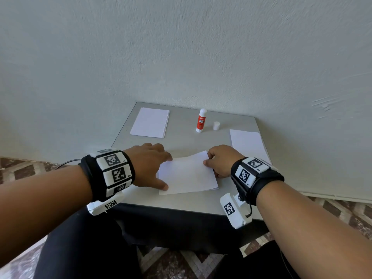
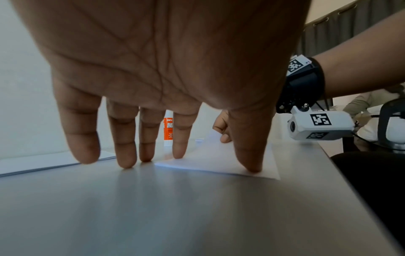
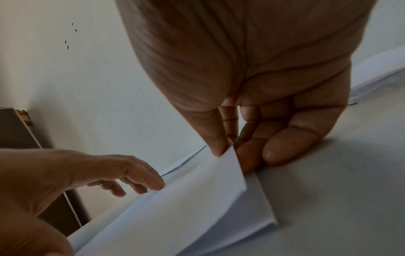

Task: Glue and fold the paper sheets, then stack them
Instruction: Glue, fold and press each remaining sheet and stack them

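A half-folded sheet of paper (image 1: 187, 174) lies near the front edge of the grey tabletop (image 1: 181, 204), about midway along it, with its upper flap still lifted off the lower half on the right side. The right hand (image 1: 221, 161) pinches the far right corner of that raised flap between thumb and forefinger, the other fingers curled beneath and resting on the tabletop just beside the sheet. The left hand (image 1: 149, 164) is spread flat with straight fingers; its thumb (image 2: 252, 155) presses on the near left corner of the sheet, the forefinger touches the sheet's far left edge, and the remaining fingertips sit on the bare tabletop to the left. A stack of paper (image 1: 150, 122) lies at the far left corner of the tabletop, and another stack of sheets (image 1: 248, 142) lies along the right edge. A glue stick (image 1: 201, 120) stands upright near the far edge, uncapped, with its white cap (image 1: 216, 125) standing just beside it on the right
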